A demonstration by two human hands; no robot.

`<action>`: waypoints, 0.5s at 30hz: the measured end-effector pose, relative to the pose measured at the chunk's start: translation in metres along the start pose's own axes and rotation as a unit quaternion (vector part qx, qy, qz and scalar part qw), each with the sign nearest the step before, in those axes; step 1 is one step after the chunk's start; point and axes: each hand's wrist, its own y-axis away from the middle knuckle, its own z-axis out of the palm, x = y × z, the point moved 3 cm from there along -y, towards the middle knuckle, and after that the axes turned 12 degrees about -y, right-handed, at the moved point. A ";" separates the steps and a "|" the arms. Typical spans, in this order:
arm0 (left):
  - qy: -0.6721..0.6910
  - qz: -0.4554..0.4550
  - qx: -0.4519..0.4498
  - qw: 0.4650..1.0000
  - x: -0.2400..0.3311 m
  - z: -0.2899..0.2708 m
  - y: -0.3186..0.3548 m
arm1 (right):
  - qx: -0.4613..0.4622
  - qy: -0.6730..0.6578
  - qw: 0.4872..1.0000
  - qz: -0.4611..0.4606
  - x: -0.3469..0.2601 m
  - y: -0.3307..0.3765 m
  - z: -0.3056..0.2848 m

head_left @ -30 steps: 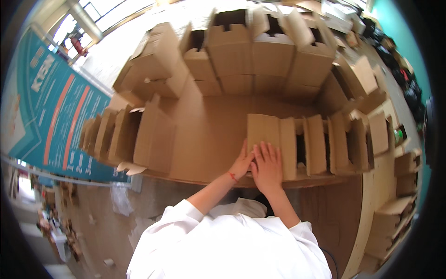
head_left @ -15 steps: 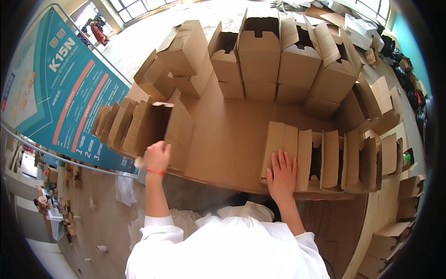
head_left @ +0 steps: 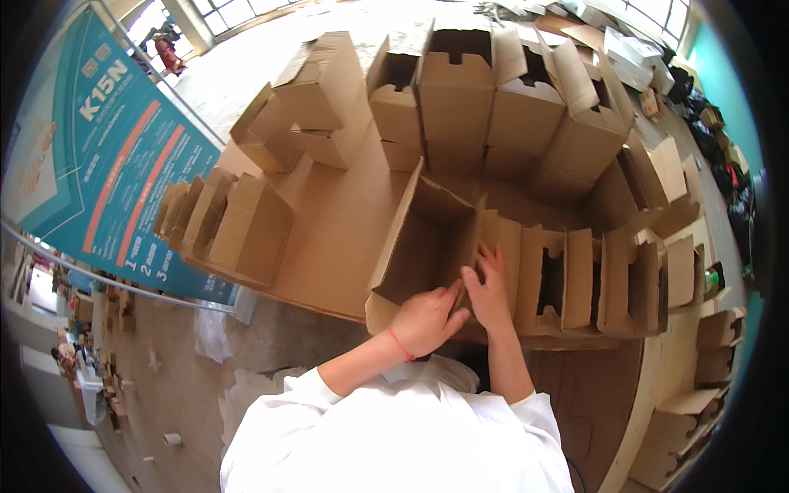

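Left hand [head_left: 427, 321]: at open box [head_left: 431, 240] now, grip? Can't tell!
Right hand [head_left: 491, 297]: fingers extended, loose, alongside!
Tabletop [head_left: 322, 226]: brown, partly hidden.
Teal banner [head_left: 115, 185]: cropped, far left.

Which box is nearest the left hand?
The open box between the near-left boxes and near-right boxes: the left hand is at its near right corner. The other boxes sit farther off.
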 end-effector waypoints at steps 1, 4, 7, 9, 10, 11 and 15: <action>-0.042 -0.009 -0.060 0.997 0.002 -0.009 0.004 | -0.001 -0.033 0.999 0.004 0.009 -0.002 -0.001; 0.071 0.123 0.079 0.987 0.010 -0.069 0.026 | -0.008 -0.039 0.999 -0.004 0.020 0.000 -0.007; 0.186 0.042 0.244 0.951 -0.052 -0.139 0.037 | 0.003 -0.033 0.999 -0.043 0.031 0.008 -0.010; 0.075 -0.083 0.368 0.923 -0.122 -0.181 0.032 | 0.007 -0.067 0.997 -0.027 0.037 0.009 -0.014; -0.096 -0.141 0.401 0.900 -0.175 -0.198 0.041 | 0.005 -0.090 0.996 -0.024 0.036 0.009 -0.013; -0.151 -0.198 0.415 0.875 -0.235 -0.209 0.059 | -0.004 -0.082 0.996 -0.026 0.033 0.009 -0.010; -0.083 -0.434 0.280 0.852 -0.426 -0.221 0.149 | -0.021 -0.070 0.997 -0.041 0.023 0.007 -0.007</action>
